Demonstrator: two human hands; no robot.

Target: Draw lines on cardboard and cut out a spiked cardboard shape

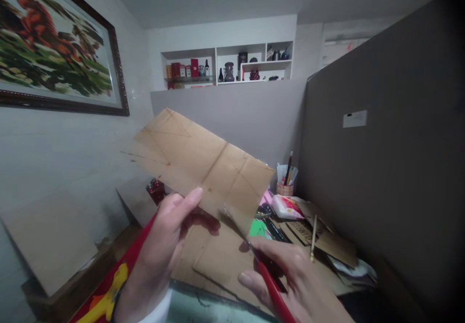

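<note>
A folded sheet of brown cardboard (218, 153) with creases and drawn lines is held up at a slant, its far left end blurred. My left hand (163, 236) grips its lower edge, thumb on the near face and fingers behind. My right hand (290, 274) is closed round a red-handled tool (271, 289). The tool's slim dark front end points up and left at the lower part of the cardboard. Blur at its tip hides its exact kind and whether it touches the sheet. Under both hands lies another flat cardboard piece (214, 260).
At right sit a pen cup (285, 188), a tissue pack (288, 207), a green paper (257, 228), a thin stick (314, 238) and cardboard scraps (336, 248). A yellow object (109, 296) is at lower left. Grey partitions (359, 168) stand behind and right.
</note>
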